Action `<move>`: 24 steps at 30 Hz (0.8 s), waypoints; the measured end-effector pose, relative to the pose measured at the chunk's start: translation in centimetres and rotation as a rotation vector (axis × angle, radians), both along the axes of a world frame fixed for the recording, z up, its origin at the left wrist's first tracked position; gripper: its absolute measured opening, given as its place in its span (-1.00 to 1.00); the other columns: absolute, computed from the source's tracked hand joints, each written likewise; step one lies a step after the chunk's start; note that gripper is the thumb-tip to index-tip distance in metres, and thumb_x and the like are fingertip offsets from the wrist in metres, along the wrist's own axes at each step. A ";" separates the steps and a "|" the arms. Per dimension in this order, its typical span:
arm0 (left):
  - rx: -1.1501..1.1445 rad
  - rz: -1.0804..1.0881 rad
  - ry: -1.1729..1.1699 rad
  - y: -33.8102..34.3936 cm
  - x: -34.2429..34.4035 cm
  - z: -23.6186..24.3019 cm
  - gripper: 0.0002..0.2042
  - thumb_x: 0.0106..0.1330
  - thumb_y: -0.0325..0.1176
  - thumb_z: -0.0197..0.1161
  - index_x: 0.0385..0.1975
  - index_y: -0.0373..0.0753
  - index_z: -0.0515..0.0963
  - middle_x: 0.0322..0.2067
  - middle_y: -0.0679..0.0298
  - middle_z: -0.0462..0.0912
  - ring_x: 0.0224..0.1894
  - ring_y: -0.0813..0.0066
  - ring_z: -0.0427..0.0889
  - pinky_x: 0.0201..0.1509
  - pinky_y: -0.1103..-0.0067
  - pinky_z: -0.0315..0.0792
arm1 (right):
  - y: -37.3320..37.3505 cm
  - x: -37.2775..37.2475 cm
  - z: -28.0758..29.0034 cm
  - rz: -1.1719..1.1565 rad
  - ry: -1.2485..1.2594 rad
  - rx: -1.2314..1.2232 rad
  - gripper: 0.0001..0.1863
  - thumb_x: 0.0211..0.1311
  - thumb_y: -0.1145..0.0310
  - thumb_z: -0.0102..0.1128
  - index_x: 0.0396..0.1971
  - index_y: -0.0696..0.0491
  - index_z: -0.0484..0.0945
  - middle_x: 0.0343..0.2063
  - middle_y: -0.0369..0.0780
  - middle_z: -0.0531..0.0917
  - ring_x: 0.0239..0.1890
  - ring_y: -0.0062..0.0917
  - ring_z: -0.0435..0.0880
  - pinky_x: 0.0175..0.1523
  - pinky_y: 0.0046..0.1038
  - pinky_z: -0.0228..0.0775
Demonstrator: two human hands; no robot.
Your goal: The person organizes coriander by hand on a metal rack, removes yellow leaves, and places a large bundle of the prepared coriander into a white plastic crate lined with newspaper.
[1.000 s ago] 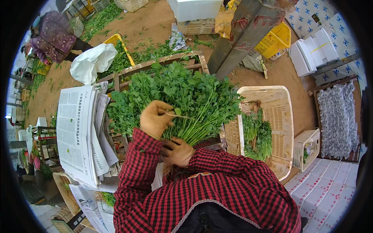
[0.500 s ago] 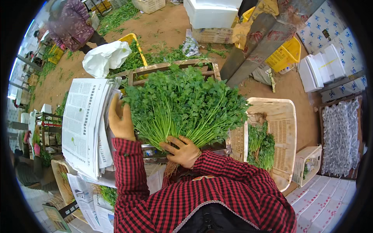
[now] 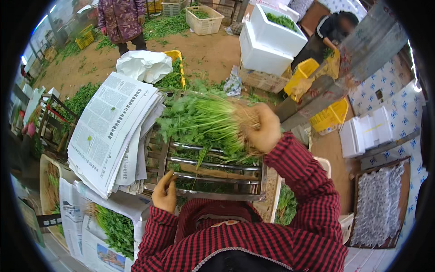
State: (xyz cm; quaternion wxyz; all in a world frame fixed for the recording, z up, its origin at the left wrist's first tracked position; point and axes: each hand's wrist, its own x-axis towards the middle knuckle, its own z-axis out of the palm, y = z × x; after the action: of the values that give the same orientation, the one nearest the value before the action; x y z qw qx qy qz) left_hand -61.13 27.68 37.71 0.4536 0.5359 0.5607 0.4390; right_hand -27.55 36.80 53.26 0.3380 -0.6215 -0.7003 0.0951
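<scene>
A bunch of coriander (image 3: 199, 115) lies on its side over a metal-barred rack (image 3: 213, 197), leaves to the left and pale roots to the right. My right hand (image 3: 263, 129), in a tan glove, is closed around the root end, blurred by motion. Near the rack's front left corner is my gloved left hand (image 3: 164, 194), its thumb and forefinger pointing up and the other fingers partly hidden. It holds nothing that I can see. A thick stack of newspapers (image 3: 113, 131) leans at the left of the rack.
A white plastic bag (image 3: 144, 66) and a yellow basket (image 3: 182, 75) stand beyond the rack. White foam boxes (image 3: 265, 50) are piled at the far right. Wrapped greens (image 3: 113, 231) lie at lower left. One person (image 3: 122, 20) stands far left; another (image 3: 333, 31) bends at far right.
The coriander, fanned with leaves away from me, is now turned sideways, roots to the right. My right hand moved up and right with it; my left hand left the newspapers and came nearer me.
</scene>
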 end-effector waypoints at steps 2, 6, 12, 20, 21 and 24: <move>0.018 0.060 -0.032 -1.8 -1.7 -1.5 -0.66 0.45 -0.59 0.11 0.21 -0.41 0.52 -0.03 0.05 0.74 0.04 0.41 0.72 0.17 0.57 0.51 | -0.7 1.8 4.2 0.054 0.272 0.133 -0.75 0.09 0.49 0.34 -0.19 0.14 0.58 -0.25 -0.12 0.66 -0.22 -0.32 0.67 -0.10 -0.27 0.56; -0.253 0.302 -0.466 -2.9 0.2 -2.4 -0.70 0.51 -0.49 0.12 0.17 -0.42 0.53 -0.05 0.08 0.72 -0.06 0.38 0.71 0.13 0.54 0.56 | -2.3 1.7 5.7 -0.214 0.652 0.158 -0.82 0.17 0.63 0.23 -0.23 0.13 0.54 -0.27 -0.17 0.67 -0.23 -0.43 0.67 -0.14 -0.39 0.57; -0.124 0.168 -0.380 -3.3 -0.7 -4.0 -0.72 0.51 -0.51 0.13 0.15 -0.41 0.56 -0.13 0.17 0.75 -0.11 0.50 0.70 0.04 0.61 0.55 | 0.0 1.9 1.7 -0.094 0.029 0.220 -0.61 -0.03 0.51 0.41 -0.12 0.20 0.62 -0.22 -0.09 0.69 -0.19 -0.32 0.70 0.00 -0.32 0.54; -0.268 0.012 -0.436 -3.6 3.5 -5.9 -0.55 0.46 -0.49 0.18 0.33 -0.39 0.39 0.19 -0.01 0.59 0.21 0.26 0.61 0.31 0.44 0.47 | 1.8 3.1 -1.5 -0.198 0.208 0.173 -0.70 0.12 0.52 0.37 -0.12 0.24 0.65 -0.25 -0.13 0.76 -0.19 -0.48 0.71 -0.05 -0.40 0.54; -0.309 -0.090 -0.446 -3.8 3.5 -3.4 -0.44 0.39 -0.45 0.28 0.37 -0.38 0.33 0.27 -0.03 0.51 0.34 0.23 0.49 0.40 0.42 0.37 | 2.5 3.3 -2.7 -0.208 0.177 0.247 -0.74 0.14 0.51 0.37 -0.15 0.24 0.65 -0.28 -0.15 0.74 -0.21 -0.50 0.70 -0.05 -0.42 0.53; 0.056 -0.549 0.321 -1.3 4.6 -1.2 -0.13 0.13 -0.18 0.54 0.44 -0.26 0.24 0.34 -0.03 0.42 0.35 -0.04 0.43 0.41 0.22 0.33 | 5.2 5.0 -3.1 -0.255 0.394 0.259 -0.75 0.16 0.54 0.36 -0.14 0.22 0.65 -0.32 -0.16 0.74 -0.28 -0.52 0.70 -0.16 -0.44 0.54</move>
State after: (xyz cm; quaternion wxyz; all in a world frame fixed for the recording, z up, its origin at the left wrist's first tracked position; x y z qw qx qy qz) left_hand -56.54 26.39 36.52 0.4459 0.7420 0.4469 0.2253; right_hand -22.55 41.96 50.18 0.5537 -0.6259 -0.5433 0.0805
